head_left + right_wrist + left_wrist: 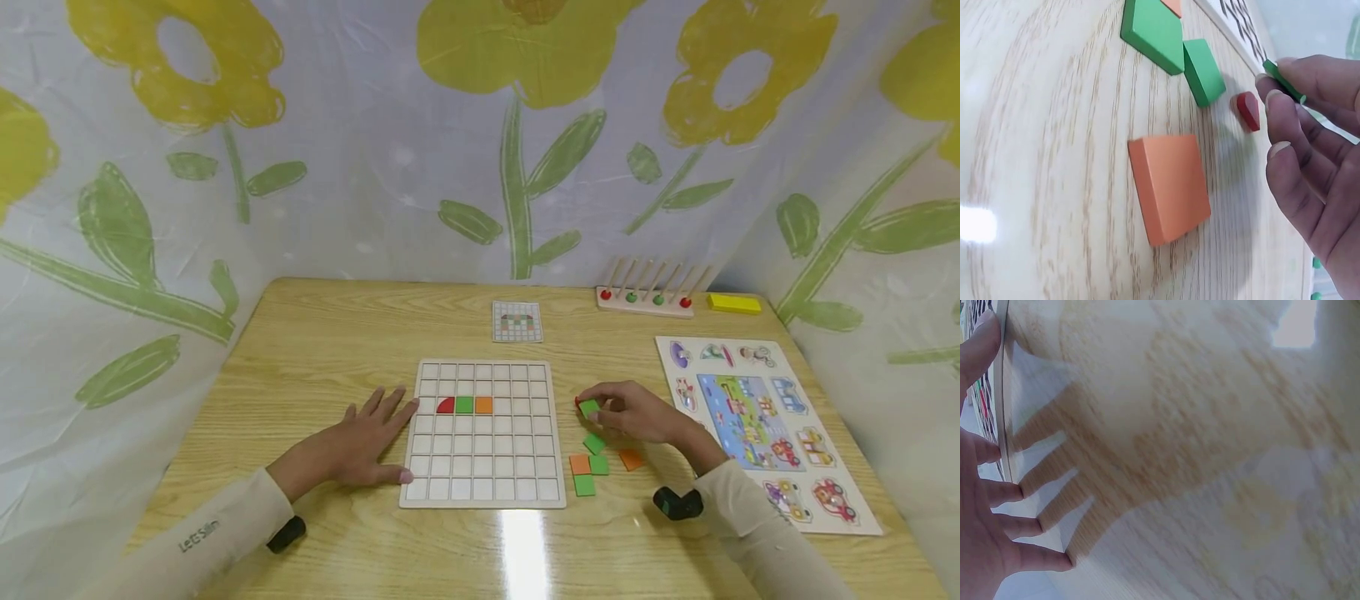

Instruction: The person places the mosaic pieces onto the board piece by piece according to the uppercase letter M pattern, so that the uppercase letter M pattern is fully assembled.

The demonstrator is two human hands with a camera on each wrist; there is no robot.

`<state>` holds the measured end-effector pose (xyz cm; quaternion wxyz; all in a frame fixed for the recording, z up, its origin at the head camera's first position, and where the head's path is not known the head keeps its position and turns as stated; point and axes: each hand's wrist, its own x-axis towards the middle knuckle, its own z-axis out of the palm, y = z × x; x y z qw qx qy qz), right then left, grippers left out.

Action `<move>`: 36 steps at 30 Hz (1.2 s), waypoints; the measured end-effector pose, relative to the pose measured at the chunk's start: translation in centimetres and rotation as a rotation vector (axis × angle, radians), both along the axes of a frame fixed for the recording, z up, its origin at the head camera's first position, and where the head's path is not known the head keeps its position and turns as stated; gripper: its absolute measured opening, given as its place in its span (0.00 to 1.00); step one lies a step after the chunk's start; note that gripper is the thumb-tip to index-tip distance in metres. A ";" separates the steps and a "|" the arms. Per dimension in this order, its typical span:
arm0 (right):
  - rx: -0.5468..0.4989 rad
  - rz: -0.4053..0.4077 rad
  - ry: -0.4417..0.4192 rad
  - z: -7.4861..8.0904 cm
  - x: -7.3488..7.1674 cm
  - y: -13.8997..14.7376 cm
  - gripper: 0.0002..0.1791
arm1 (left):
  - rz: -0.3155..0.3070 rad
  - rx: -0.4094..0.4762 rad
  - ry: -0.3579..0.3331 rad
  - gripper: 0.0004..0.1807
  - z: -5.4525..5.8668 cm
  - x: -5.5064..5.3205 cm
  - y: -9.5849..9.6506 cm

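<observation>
My left hand [365, 446] lies with spread fingers at the left edge of the white grid board [483, 467], thumb and fingertips touching it. In one row of the board sit a red quarter-round tile [447, 406], a green square tile [464, 405] and an orange square tile [484, 405]. Right of the board, my right hand [633, 411] pinches another green square tile [1284, 81] between thumb and fingers, above the table. A second red tile [1248, 111] lies on the table under that hand. Near it are loose green tiles [1204, 72] and an orange tile [1172, 187].
A small pattern card [517, 322] lies behind the board. At the back right stand a peg rack [645, 302] with red and green beads and a yellow block [734, 304]. A picture puzzle board [832, 450] lies right of my right hand. Fabric walls [360, 167] enclose the table.
</observation>
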<state>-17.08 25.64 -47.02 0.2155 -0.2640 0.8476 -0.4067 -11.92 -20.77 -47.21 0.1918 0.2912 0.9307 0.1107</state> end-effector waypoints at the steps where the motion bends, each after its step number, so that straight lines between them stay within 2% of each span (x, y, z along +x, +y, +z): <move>1: 0.001 -0.006 0.003 0.1 0.0 -0.1 0.17 | 0.001 -0.002 -0.001 0.58 0.1 0.0 0.0; 7: 0.001 -0.053 0.021 0.6 0.2 -0.8 0.17 | -0.001 -0.011 -0.006 0.57 0.3 -0.1 0.1; 12: 0.002 -0.092 0.019 0.5 0.2 -1.3 0.18 | -0.008 -0.018 -0.002 0.57 0.5 -0.1 0.3; 25: -0.084 -0.077 0.004 0.3 0.3 -2.6 0.17 | 0.001 -0.027 -0.009 0.58 0.3 -0.1 0.3; 31: -0.133 -0.078 -0.047 0.0 0.4 -3.5 0.16 | -0.002 -0.025 -0.009 0.58 0.3 -0.1 0.4; 36: -0.137 -0.066 -0.037 -0.3 0.4 -4.4 0.16 | 0.005 -0.022 -0.019 0.58 0.3 -0.1 0.3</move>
